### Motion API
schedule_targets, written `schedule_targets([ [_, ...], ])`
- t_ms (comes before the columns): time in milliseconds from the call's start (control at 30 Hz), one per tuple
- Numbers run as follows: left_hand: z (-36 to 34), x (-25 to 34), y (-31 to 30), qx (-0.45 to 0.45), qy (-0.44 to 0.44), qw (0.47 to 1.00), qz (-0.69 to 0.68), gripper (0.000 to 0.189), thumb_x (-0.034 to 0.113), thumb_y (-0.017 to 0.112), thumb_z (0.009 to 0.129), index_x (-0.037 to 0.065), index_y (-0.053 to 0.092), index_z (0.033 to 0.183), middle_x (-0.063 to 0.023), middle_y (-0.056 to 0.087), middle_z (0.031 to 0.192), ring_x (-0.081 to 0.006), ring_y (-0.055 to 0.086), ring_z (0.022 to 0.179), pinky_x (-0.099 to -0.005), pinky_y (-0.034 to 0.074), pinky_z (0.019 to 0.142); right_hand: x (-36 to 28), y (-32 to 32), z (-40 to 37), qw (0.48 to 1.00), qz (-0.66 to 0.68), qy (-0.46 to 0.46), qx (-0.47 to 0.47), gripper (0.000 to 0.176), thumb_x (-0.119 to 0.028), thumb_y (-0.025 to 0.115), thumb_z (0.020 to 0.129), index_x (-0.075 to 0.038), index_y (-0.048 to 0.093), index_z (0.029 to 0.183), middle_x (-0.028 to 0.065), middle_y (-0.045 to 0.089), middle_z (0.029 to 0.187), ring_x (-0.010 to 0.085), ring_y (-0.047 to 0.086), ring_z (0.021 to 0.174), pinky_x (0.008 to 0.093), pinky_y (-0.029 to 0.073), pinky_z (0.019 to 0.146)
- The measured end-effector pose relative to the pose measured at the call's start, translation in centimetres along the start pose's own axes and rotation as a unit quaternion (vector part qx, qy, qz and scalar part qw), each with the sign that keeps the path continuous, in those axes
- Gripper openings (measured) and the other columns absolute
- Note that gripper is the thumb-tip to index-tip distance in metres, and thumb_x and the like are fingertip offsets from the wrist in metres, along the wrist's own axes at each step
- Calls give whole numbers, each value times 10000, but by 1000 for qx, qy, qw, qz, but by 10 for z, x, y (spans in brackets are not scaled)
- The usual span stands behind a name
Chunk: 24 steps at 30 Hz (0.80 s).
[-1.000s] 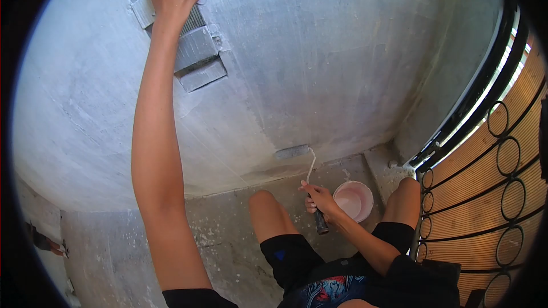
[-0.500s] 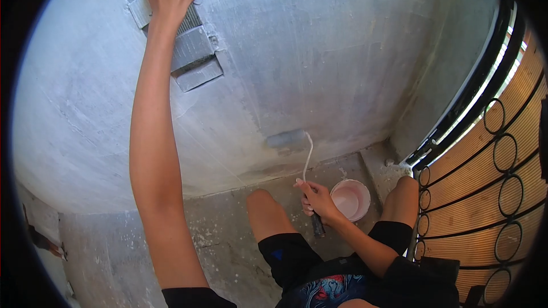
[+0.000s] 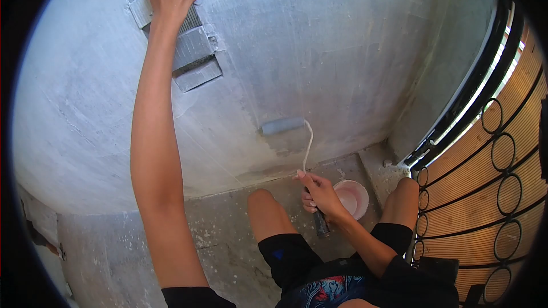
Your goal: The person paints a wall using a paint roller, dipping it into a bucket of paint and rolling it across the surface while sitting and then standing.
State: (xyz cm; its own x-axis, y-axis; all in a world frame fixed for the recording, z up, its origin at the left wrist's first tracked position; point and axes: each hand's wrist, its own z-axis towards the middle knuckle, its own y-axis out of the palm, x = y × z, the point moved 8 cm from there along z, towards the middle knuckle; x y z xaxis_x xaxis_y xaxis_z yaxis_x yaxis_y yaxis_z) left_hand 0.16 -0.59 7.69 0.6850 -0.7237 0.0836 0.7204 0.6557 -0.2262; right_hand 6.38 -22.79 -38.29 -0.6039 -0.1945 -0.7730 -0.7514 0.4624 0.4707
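Grey wall (image 3: 342, 51) backs the roller (image 3: 283, 125) (blue emblem (image 3: 278, 254) on black shorts (image 3: 297, 259)).

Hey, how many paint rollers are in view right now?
1. The paint roller is at the lower wall, farther up the picture than the bucket, its handle in the right hand. Any outside the frame wouldn't show.

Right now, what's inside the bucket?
The bucket is pale pink inside; can't tell if that's liquid or residue. The right hand covers part of its left side in view.
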Motion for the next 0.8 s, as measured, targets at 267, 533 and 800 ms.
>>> schedule_targets([
  [267,0,-4,1,28,12,999,12,727,563,332,961,-83,431,1282,-340,611,766,-488,616,783,-546,481,709,-9,-1,10,995,-56,-82,7,347,-392,626,913,-56,575,983,-53,345,561,50,319,429,234,278,386],
  [533,-1,0,-5,31,13,999,-6,724,557,331,963,-80,409,1297,-344,604,739,-496,615,751,-553,484,675,60,-51,39,998,-52,11,36,375,-370,598,937,-14,571,1050,-48,322,579,45,305,455,220,271,402],
  [800,-1,-2,-1,20,4,1000,0,740,568,326,960,-81,414,1305,-341,611,745,-492,618,734,-543,493,667,90,-68,69,998,4,56,36,429,-392,640,904,15,579,1023,-41,353,621,54,351,498,215,313,421],
])
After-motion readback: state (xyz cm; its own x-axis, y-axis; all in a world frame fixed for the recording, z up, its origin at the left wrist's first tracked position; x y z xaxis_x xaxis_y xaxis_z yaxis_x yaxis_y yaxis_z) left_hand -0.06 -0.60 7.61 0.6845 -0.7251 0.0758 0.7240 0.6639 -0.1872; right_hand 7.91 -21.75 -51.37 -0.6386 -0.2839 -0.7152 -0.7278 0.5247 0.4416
